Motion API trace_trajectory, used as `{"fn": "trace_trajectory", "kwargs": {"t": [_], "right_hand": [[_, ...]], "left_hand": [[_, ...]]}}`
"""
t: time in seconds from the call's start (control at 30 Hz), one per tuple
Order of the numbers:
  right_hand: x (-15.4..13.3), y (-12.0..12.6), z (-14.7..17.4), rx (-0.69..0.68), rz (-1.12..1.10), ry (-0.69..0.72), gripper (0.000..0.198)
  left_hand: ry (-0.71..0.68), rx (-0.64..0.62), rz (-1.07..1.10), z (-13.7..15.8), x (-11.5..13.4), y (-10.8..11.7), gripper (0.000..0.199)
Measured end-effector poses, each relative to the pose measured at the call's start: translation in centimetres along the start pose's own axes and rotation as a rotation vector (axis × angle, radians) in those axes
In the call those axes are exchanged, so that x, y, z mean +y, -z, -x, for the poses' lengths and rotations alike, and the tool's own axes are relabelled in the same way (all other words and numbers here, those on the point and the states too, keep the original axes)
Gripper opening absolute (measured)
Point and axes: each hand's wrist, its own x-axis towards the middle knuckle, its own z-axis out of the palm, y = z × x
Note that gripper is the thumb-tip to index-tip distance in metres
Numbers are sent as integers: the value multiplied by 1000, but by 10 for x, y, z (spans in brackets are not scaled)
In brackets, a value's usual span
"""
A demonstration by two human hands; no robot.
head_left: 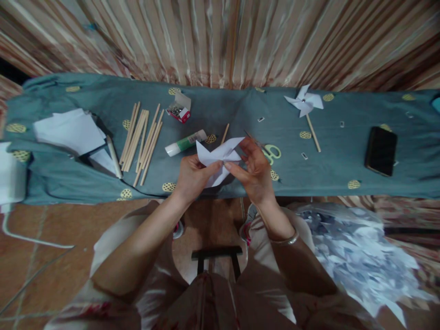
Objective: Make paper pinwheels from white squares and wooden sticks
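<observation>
Over the front middle of the table, a white paper pinwheel is held between my two hands. My left hand pinches it from the left, with the thumb near its centre. My right hand grips it from the right, its thumb also close to the centre. Behind the paper a wooden stick shows in part; whether it touches the pinwheel I cannot tell. Scissors with light green handles lie just beyond my right hand. A glue stick rests to the left of the pinwheel.
Several wooden sticks, an open box of pins, a white pen-like tool and paper sheets lie left. A finished-looking pinwheel on a stick and a phone lie right. A heap of white paper pieces sits below the table.
</observation>
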Motion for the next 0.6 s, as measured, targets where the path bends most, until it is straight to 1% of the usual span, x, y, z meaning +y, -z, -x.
{"fn": "trace_trajectory", "kwargs": {"t": [0.03, 0.1, 0.2, 0.27, 0.37, 0.6], "right_hand": [[-1, -1, 0, -2, -45, -18, 58], [-4, -2, -1, -50, -135, -63, 55], [-10, -3, 0, -162, -197, -162, 33], [-13, -2, 1, -180, -189, -199, 22], [-15, -1, 1, -155, -174, -182, 15], [-13, -1, 0, -121, -130, -139, 15]], "left_hand": [[9, -2, 2, 0, 0, 0, 22], [26, -15, 17, 0, 1, -1, 21], [45, -46, 44, 0, 2, -2, 22], [59, -55, 53, 0, 3, -2, 23], [79, -45, 40, 0, 3, -1, 24], [68, -14, -26, 0, 1, 0, 24]]}}
